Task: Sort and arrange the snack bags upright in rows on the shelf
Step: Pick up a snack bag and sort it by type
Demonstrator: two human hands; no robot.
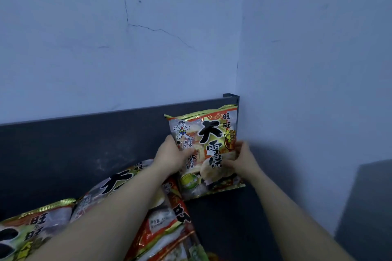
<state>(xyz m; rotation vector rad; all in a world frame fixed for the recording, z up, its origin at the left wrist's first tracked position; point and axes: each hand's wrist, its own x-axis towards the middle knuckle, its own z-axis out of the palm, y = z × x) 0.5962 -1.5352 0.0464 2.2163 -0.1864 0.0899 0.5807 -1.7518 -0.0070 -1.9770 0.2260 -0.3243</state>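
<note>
Head view: shelf (84, 150) corner, dark back panel against a cracked wall.
Lying bags (48, 224): flat in a heap at 7 o'clock, not yet stood up.
Left hand (171, 155): fingers curled round the 9 o'clock edge of the upright bag (209, 133).
Upright bag: at 6 o'clock, tucked into the corner.
Right hand (240, 160): fingers pinching its 3 o'clock edge.
Risk: puffy and slick, it would likely topple forward if released before it leans on the panel.
</note>
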